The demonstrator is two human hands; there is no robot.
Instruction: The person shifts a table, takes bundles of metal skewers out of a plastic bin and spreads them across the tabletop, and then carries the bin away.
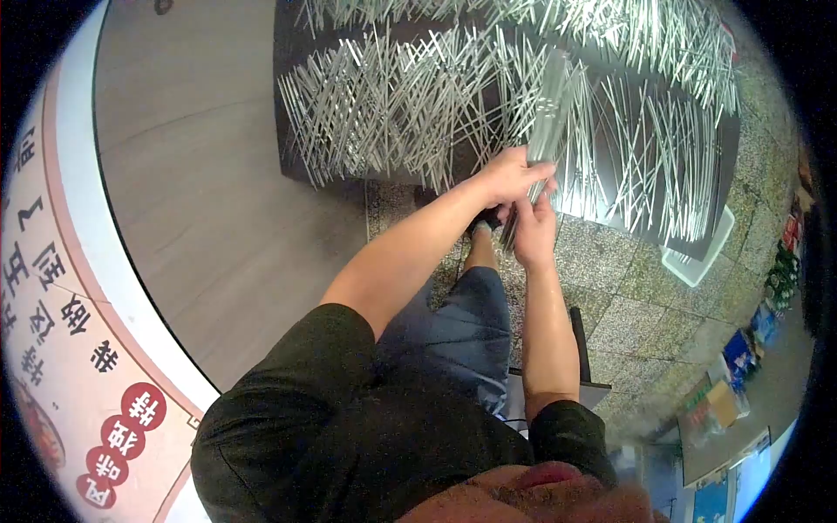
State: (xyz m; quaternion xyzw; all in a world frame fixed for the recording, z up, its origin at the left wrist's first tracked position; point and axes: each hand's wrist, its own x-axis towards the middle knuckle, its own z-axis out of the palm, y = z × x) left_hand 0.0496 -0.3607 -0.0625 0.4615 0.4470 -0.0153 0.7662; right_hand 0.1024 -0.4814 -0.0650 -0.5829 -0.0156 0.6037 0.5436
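Note:
A tight bundle of thin metal skewers stands out from my two hands, over the near edge of the dark table. My left hand is closed around its lower part, with the thumb lying across it. Just below, my right hand is closed on the bottom end of the same bundle, fingers partly hidden. Many loose metal skewers lie spread in rows across the table, crossing one another on the left and lying more evenly on the right.
A bare grey-brown tabletop lies to the left, beside a panel with printed characters. Under the table's right corner sits a white plastic bin. Several colourful packages are at far right, above the speckled tile floor.

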